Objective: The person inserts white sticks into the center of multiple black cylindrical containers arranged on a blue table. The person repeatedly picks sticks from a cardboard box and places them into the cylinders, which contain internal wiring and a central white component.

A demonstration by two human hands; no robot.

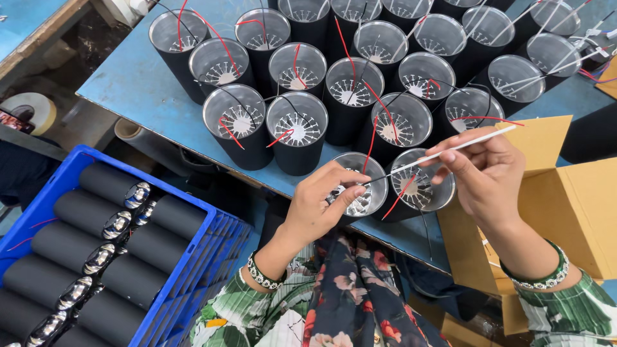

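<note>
Centre frame, your left hand (321, 202) pinches the wire (371, 182) end over a black can (360, 189); your right hand (485, 170) grips the white sleeve (450, 150), keeping it taut for threading.

Left hand (319, 204), right hand (486, 173) — both pinched

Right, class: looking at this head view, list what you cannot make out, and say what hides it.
- Head view: the nearest black cylinder has its inside partly covered by the left hand.
- Head view: where the white sleeve ends in the right hand is hidden by fingers.
- Head view: the blue crate is cut off by the left and bottom edges.
- Head view: the cardboard box has its contents out of sight.
</note>
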